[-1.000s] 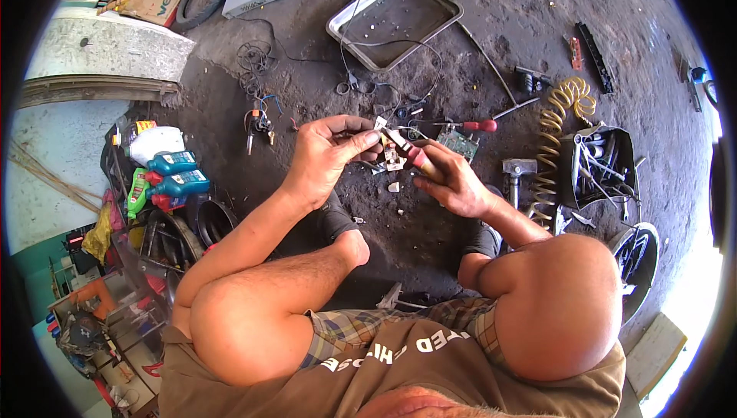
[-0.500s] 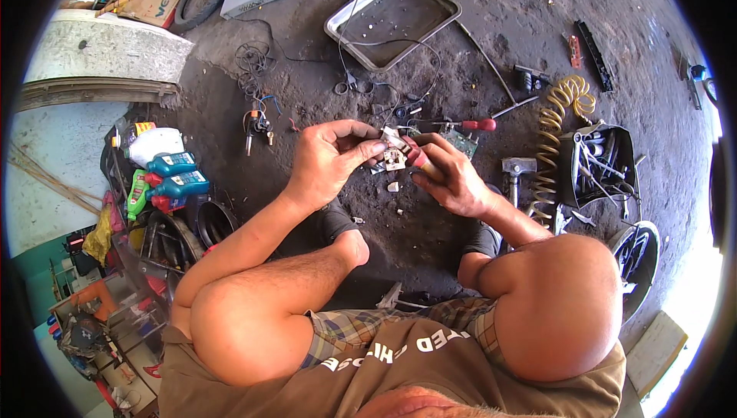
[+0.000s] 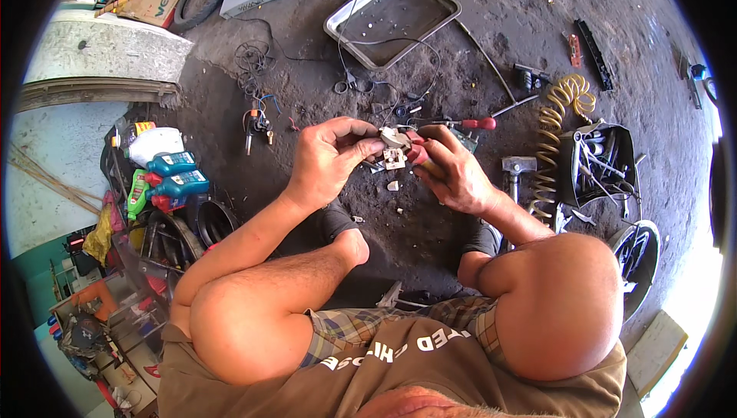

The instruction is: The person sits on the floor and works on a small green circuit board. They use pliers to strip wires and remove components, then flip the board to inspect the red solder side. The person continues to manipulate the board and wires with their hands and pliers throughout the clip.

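Note:
My left hand (image 3: 326, 158) is closed, thumb against fingertips, pinching a small part that the fingers mostly hide. Wrapped round the red handles of a pair of pliers (image 3: 417, 151) is my right hand (image 3: 463, 180); the pale metal jaws meet the left fingertips. Just below the jaws shows a small whitish piece (image 3: 394, 158); whether it hangs from the held part or lies on the ground, I cannot tell. Behind my right fingers lie a red-handled screwdriver (image 3: 480, 123) and part of a green circuit board (image 3: 465, 140).
Beyond my hands lie scissors (image 3: 355, 83), black cable and a metal tray (image 3: 330, 30). To the right are a hammer (image 3: 519, 165), a coiled yellow hose (image 3: 546, 142) and a tool bin (image 3: 568, 176). Bottles (image 3: 180, 183) stand at left. My bent knees flank my arms.
The pliers have turned in my right hand, their jaws now showing broader and greyer beside the left fingertips. The right fingers have shifted slightly; my left hand has stayed nearly still.

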### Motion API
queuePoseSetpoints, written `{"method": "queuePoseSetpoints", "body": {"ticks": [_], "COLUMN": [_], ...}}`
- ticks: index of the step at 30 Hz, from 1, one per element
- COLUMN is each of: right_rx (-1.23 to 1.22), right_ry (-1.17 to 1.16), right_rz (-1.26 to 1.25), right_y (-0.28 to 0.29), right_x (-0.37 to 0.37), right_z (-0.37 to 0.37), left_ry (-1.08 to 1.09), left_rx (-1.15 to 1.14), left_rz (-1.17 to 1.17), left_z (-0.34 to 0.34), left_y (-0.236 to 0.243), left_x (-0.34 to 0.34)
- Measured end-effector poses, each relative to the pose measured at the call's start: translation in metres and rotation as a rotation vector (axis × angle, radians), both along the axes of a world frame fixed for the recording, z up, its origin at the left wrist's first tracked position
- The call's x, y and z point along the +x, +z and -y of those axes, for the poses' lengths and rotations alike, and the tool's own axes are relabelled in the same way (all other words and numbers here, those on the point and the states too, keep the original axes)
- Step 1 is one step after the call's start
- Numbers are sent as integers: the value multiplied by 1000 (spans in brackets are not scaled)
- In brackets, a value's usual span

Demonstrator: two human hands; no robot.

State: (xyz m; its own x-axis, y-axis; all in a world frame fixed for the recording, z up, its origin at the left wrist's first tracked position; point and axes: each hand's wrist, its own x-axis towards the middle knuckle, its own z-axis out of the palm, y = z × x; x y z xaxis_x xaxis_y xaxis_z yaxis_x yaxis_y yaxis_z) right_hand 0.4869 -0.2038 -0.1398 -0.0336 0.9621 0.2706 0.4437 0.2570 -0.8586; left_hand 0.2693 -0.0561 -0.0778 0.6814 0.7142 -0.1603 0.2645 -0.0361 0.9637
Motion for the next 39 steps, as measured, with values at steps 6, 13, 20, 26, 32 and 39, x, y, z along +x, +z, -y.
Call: {"method": "queuePoseSetpoints", "body": {"ticks": [6,13,20,26,32,39], "right_rx": [30,-27,-47,-160,-116,-248], "right_ry": [-18,-2,-233,-98,-132,-157], "right_rz": [2,97,-278,-75,-92,-156], "right_y": [2,0,-12,-16,-5,-25], "right_x": [-2,-3,-18,-13,-9,-3], "right_z": [0,2,5,7,4,9], "left_ry": [25,43,22,-46,12,43], "left_rx": [-84,-34,9,68,-142,-179], "left_rz": [19,18,-7,-65,34,131], "left_z": [2,4,3,3,2,0], "left_y": [1,-1,2,-3,0,-8], "left_x": [1,2,3,-2,0,-3]}}
